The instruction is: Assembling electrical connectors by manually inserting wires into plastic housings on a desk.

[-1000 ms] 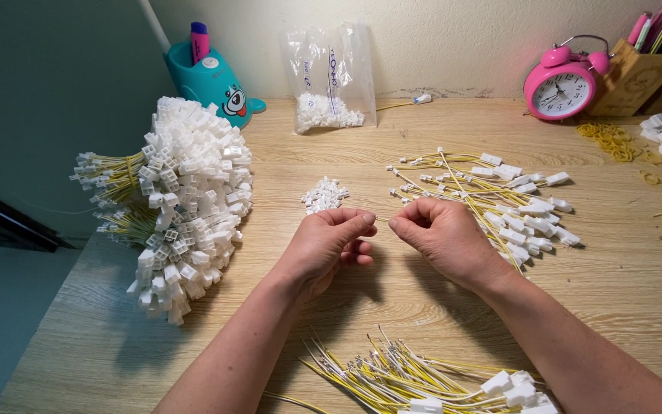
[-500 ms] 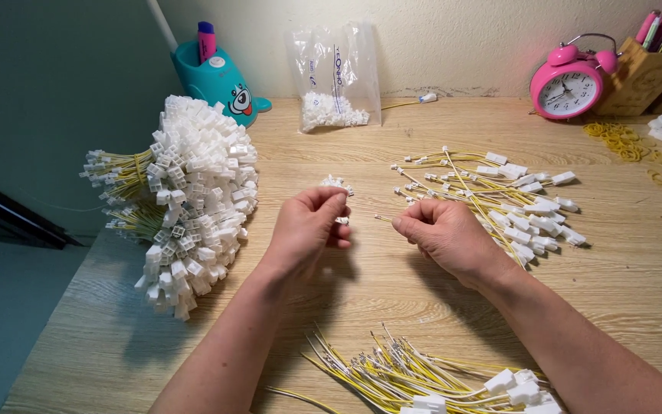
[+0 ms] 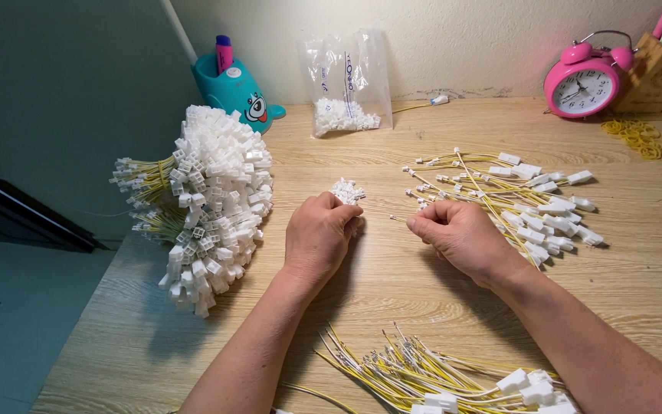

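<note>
Touching connector pile (image 3: 346,189): left hand (image 3: 318,238) fingertips.

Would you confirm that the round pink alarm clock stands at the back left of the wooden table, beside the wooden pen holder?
Not quite: the head view shows the round pink alarm clock at the back right of the wooden table, beside the wooden pen holder.

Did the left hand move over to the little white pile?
Yes. The left hand slid forward across the table to the small pile of white connectors, away from the right hand; its fingertips now reach that pile.
</note>
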